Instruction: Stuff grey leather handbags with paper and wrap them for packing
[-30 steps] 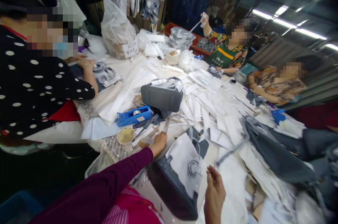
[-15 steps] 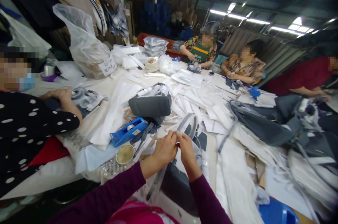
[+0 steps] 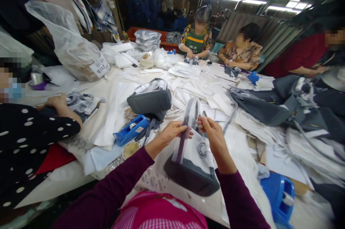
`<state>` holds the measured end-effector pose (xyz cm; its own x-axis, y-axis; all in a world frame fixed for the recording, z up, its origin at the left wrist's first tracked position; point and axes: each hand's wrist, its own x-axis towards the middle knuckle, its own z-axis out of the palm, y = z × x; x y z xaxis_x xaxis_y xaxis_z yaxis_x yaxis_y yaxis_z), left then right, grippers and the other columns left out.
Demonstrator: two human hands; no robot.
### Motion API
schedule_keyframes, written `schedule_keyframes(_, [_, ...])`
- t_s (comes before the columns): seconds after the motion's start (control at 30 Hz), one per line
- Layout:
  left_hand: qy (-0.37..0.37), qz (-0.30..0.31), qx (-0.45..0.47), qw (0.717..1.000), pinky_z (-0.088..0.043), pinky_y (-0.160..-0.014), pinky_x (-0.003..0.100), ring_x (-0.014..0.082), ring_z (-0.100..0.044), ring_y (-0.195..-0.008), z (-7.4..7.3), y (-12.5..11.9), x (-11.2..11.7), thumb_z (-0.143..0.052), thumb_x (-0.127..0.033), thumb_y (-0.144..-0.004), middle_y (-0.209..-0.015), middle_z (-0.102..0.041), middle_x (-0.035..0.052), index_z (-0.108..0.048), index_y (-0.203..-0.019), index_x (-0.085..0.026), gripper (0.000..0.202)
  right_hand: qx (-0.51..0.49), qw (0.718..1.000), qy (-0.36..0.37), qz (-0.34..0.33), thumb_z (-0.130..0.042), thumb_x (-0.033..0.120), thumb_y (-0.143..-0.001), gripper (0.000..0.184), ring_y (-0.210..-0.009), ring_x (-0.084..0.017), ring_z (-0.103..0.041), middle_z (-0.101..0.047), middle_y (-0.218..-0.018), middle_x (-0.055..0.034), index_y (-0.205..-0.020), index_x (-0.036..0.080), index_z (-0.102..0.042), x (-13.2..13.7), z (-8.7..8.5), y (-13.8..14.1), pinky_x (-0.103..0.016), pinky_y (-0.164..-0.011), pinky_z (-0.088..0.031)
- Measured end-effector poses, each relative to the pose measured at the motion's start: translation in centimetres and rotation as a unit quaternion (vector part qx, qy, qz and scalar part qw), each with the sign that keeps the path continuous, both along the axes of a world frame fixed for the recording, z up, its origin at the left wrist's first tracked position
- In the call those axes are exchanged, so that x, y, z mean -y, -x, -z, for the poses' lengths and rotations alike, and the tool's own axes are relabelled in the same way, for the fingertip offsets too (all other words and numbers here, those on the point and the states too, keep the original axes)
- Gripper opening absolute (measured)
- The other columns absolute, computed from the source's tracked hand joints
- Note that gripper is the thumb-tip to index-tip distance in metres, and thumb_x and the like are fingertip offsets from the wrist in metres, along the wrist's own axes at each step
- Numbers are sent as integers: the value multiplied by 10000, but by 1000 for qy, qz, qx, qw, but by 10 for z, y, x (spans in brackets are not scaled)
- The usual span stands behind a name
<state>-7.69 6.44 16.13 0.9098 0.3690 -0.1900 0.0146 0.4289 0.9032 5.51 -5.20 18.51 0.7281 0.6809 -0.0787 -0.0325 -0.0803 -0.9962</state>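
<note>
A grey handbag [image 3: 190, 175] partly covered in white wrapping paper stands on the table right in front of me. My left hand [image 3: 174, 132] pinches its grey handle strap [image 3: 188, 117], which loops upward wrapped in clear film. My right hand [image 3: 211, 132] grips the other side of the same strap, fingers closed. Both my sleeves are dark maroon.
A blue tape dispenser [image 3: 131, 129] and a small round tin [image 3: 130, 149] lie left of the bag. Another grey bag [image 3: 151, 100] sits behind. White paper sheets [image 3: 199, 94] and grey bags [image 3: 262, 108] cover the table. A second blue dispenser [image 3: 280, 193] sits near right. Several people work around.
My hands came together from apart, took hold of the handle strap and lifted it; the bag now stands more upright. The view swung left and up.
</note>
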Motion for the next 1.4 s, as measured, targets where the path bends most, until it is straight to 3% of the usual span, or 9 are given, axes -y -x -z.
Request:
schedule_keyframes(0.17, [3, -113, 44, 993, -535, -733, 331, 200, -693, -741, -14, -24, 0, -683, -457, -781, -884, -719, 125, -639, -963, -84, 417, -245, 946, 128, -168, -570, 632, -791, 561, -477, -119, -531, -673, -675, -92, -917, 96, -682, 63, 37, 36, -213, -407, -392])
schedule_keyframes(0.3, [33, -121, 56, 991, -537, -749, 334, 209, -691, -778, -17, -35, 24, -685, -454, -781, -845, -717, 107, -650, -980, -88, 418, -365, 924, 88, -74, -428, 622, -875, 566, -479, -118, -553, -698, -748, -133, -914, 101, -646, 62, 59, 31, -217, -415, -420])
schedule_keyframes(0.4, [60, -87, 45, 993, -542, -678, 306, 187, -677, -710, -15, -37, 43, -707, -455, -758, -822, -711, 99, -656, -989, -91, 434, -344, 937, 57, -10, -523, 508, -841, 399, -412, -105, -500, -662, -625, -95, -748, 131, -613, 49, 60, 7, -212, -387, -394])
schedule_keyframes(0.63, [95, -43, 12, 994, -554, -569, 311, 164, -632, -626, -14, -35, 43, -730, -421, -743, -847, -691, 115, -654, -1037, -89, 450, 29, 990, 102, -91, -547, 332, -774, 149, -325, -131, -449, -514, -424, 47, -783, 204, -624, 43, 42, -15, -215, -340, -318])
schedule_keyframes(0.83, [128, -15, -5, 992, -567, -629, 354, 141, -601, -620, -18, -33, 35, -699, -350, -787, -776, -661, 86, -672, -989, -98, 325, 411, 887, 129, -167, -432, 144, -805, 237, -574, -145, -548, -631, -644, -20, -794, 222, -655, 45, 15, -18, -233, -557, -364])
schedule_keyframes(1.0, [147, 15, -2, 989, -545, -664, 352, 131, -580, -610, -17, -31, 38, -761, -333, -710, -743, -634, 58, -687, -969, -101, 356, 516, 827, 87, -207, -390, 113, -851, 264, -712, -170, -573, -640, -789, -67, -855, 189, -643, 43, 2, -20, -251, -652, -394])
schedule_keyframes(1.13, [94, -36, 19, 995, -501, -643, 295, 123, -558, -621, -21, -32, 45, -794, -377, -651, -763, -640, 59, -704, -915, -106, 389, 469, 861, 56, -187, -412, 213, -908, 224, -752, -178, -581, -632, -789, -56, -856, 190, -629, 44, -2, -20, -281, -709, -424])
schedule_keyframes(1.27, [22, -151, 82, 985, -450, -681, 252, 120, -532, -662, -27, -36, 55, -769, -422, -670, -715, -616, 31, -684, -740, -103, 338, 366, 929, 48, -31, -579, 334, -845, 202, -811, -188, -560, -615, -901, -43, -987, 203, -640, 52, -8, -12, -309, -753, -433])
schedule_keyframes(1.4, [-22, -215, 71, 974, -411, -664, 234, 106, -482, -650, -21, -43, 68, -756, -412, -680, -662, -558, -3, -644, -671, -106, 326, 278, 956, 90, -19, -640, 402, -805, 215, -629, -147, -465, -495, -669, 24, -739, 198, -632, 55, -8, 4, -278, -603, -362])
